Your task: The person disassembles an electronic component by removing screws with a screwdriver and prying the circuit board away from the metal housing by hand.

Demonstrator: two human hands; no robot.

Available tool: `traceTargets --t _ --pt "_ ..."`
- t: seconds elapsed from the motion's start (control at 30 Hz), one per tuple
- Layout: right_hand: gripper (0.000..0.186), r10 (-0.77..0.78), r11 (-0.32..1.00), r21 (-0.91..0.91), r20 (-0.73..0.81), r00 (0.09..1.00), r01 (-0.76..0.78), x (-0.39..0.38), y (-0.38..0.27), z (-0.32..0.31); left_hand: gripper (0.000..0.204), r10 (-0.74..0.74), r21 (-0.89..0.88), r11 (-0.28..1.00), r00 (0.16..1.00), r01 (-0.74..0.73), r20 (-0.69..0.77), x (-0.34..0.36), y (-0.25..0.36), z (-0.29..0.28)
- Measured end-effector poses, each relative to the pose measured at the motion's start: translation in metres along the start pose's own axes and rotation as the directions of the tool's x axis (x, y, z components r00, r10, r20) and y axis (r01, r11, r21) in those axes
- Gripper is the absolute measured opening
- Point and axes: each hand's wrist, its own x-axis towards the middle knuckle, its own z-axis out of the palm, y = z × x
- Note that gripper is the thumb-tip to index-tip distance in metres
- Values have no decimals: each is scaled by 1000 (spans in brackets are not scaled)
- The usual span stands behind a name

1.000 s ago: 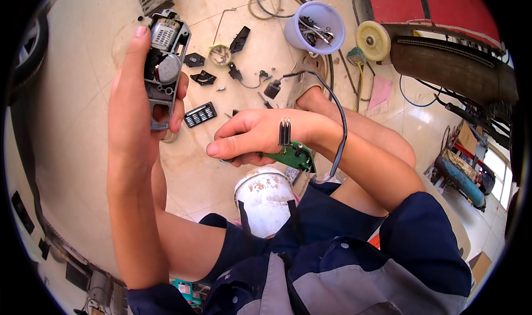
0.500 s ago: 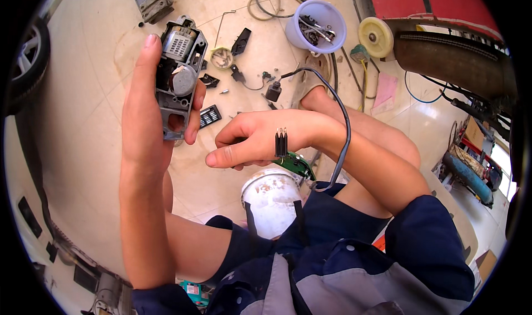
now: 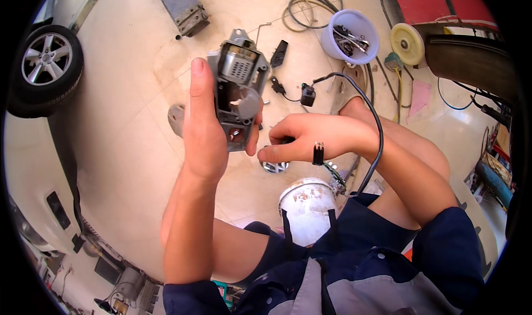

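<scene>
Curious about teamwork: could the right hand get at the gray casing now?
Probably yes: the right hand looks close to the gray casing, whose far end no fingers cover, though the left hand grips its sides.

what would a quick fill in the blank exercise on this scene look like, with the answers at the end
1. The open gray housing is held in the person's ____ hand.
2. The black cable crosses the person's ____ forearm.
3. The sheet lying on the floor at the right is colored ____.
4. The tire around the alloy wheel at the left is colored ____.

Missing words: left; right; pink; black.
</scene>
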Motion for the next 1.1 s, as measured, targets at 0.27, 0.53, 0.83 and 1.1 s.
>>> traceTargets --t 0.27,0.53,0.83,1.1 --pt "62 10 999 33 -21 1000 -10 1 2 0 72 -46 -73 996 998 50 51 0 2 -1" --pt "62 15 1000 20 -34 999 -15 3 3 0 70 -20 -204 978 994 42 107 1 2 -5" --pt "52 9 1000 6 -5 1000 -9 3 1 0 39 475 -679 317 509 662 718 15 -21 -19" --pt "52 -28 999 20 -27 999 29 4 5 2 37 456 -665 314 506 678 732 12 -19 -15"
